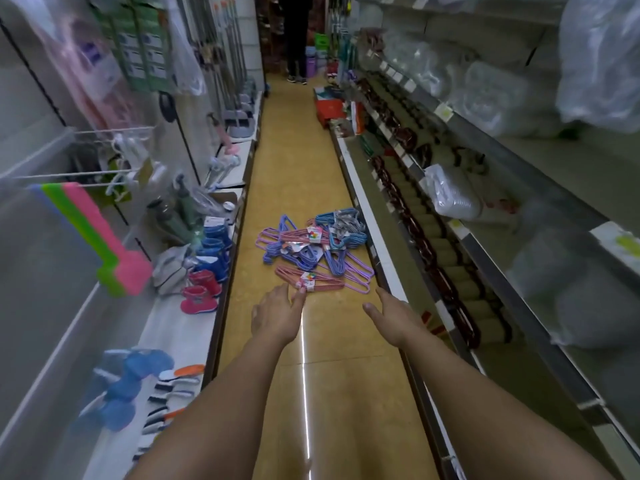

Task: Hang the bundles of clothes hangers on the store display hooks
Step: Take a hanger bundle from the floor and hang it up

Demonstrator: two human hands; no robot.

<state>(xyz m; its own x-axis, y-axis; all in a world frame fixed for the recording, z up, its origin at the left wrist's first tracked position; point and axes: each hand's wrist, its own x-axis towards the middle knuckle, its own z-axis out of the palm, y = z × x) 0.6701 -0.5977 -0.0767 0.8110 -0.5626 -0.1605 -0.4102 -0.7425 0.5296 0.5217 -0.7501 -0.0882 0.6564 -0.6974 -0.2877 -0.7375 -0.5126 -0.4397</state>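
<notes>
Several bundles of wire clothes hangers (313, 249) lie in a heap on the yellow aisle floor, in pink, purple, blue and grey, each with a paper label. The nearest pink bundle (308, 279) lies at the front of the heap. My left hand (275, 313) reaches out with straight fingers, its fingertips just short of that bundle's label. My right hand (394, 313) is stretched forward to the right of the heap, fingers relaxed, holding nothing. White display hooks (86, 174) jut from the left wall at shoulder height.
Low shelves line both sides of the narrow aisle. Small pink and blue boots (204, 289) stand on the left shelf edge, neon foam boards (93, 237) hang above. Red boxes (329, 105) sit on the floor further on, and a person (296, 36) stands at the aisle's far end.
</notes>
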